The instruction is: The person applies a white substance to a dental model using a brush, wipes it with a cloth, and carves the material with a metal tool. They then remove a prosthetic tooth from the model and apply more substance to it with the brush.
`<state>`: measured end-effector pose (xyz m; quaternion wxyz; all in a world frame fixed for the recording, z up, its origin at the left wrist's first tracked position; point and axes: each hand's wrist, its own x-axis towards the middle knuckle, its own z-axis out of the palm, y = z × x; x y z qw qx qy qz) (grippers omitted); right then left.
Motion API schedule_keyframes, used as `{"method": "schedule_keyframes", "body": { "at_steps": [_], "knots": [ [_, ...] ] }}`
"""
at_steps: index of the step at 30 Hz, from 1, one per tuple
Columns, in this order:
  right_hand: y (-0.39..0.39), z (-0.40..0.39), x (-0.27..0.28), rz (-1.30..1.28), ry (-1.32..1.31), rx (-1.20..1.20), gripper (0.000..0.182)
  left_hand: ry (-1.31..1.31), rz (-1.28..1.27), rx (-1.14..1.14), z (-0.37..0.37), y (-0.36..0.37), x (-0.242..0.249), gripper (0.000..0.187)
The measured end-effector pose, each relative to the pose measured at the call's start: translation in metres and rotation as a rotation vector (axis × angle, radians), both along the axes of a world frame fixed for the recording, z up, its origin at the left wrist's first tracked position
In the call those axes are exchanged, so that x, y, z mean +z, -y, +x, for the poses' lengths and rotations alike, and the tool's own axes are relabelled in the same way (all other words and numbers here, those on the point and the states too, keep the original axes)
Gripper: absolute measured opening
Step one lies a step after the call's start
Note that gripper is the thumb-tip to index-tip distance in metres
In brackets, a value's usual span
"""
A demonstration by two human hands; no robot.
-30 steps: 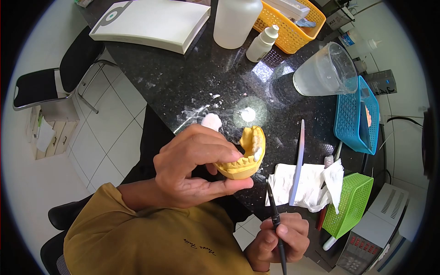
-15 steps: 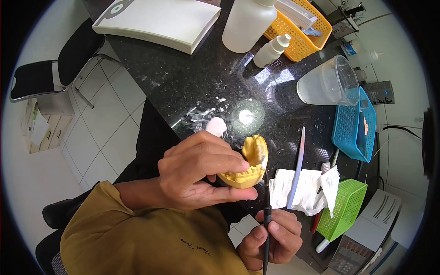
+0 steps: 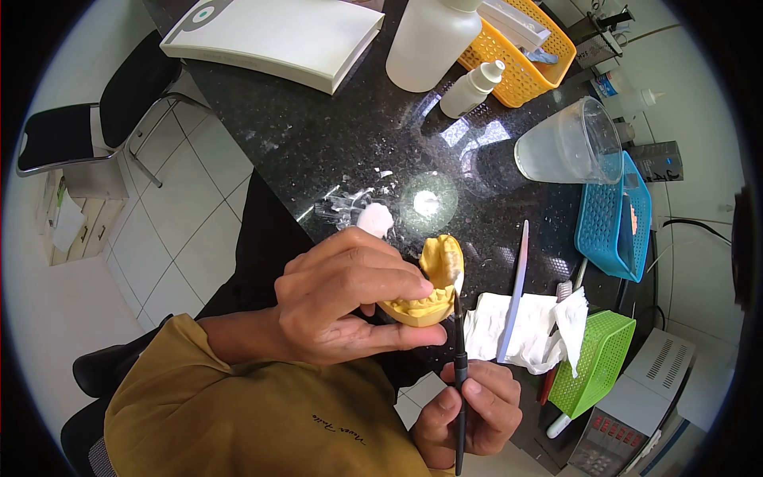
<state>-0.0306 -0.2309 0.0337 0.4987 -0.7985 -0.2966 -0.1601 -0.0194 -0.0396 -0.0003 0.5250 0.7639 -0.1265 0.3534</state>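
My left hand (image 3: 346, 294) is closed around a yellow dental cast (image 3: 421, 310), thumb under its base and fingers over the top. A row of moulded teeth faces me, and a pale, shiny patch covers part of the arch's right side. In my right hand (image 3: 477, 405) is a slim black pen-shaped tool (image 3: 460, 358), pinched between thumb and fingers. Its thin tip points away from me and meets the cast's right edge, by the pale patch. Just beyond my left knuckles lies a white cotton ball (image 3: 375, 219).
Right of the cast, a pale purple stick (image 3: 517, 286) lies across white tissue (image 3: 485, 322). Green (image 3: 596, 358), blue (image 3: 608, 215) and yellow (image 3: 509, 87) baskets line the right side. A plastic cup (image 3: 556, 147), bottles (image 3: 429, 48) and a white box (image 3: 270, 40) stand farther back.
The tool's tip has shifted slightly left and up along the cast's edge, my right hand moving a little with it. My left hand and the cast stay put.
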Motion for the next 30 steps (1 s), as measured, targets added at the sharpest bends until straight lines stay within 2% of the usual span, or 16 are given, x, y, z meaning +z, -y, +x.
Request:
{"method": "schedule_keyframes", "body": {
  "at_steps": [30],
  "knots": [
    [0.0013,0.0003,0.0001,0.012,-0.005,0.014,0.032,-0.01,0.009,-0.022,-0.0004,-0.0023,0.0007,0.058]
  ]
}}
